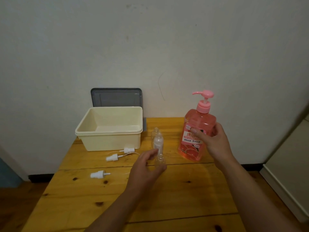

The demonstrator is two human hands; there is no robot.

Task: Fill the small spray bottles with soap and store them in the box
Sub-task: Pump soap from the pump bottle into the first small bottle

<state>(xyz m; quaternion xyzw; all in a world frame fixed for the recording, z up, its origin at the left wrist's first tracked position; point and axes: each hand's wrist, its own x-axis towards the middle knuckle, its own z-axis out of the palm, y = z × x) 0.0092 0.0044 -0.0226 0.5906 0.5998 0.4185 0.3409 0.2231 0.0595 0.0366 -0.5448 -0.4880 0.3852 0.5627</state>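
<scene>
Bare table point(184, 195): open behind both wrists. Beyond left fingertips point(154, 152): two clear bottles point(158, 139), upright, close together. Left of them: three spray caps point(113, 157), box point(108, 129). Between hands: narrow open gap.

A wooden table point(184, 198) of knotty yellow planks stands against a pale wall point(150, 47). At the table's far edge a grey lid point(117, 97) leans upright on that wall. Right of the table, a cream-coloured cabinet point(291, 156) stands on the dark floor point(15, 206).
</scene>
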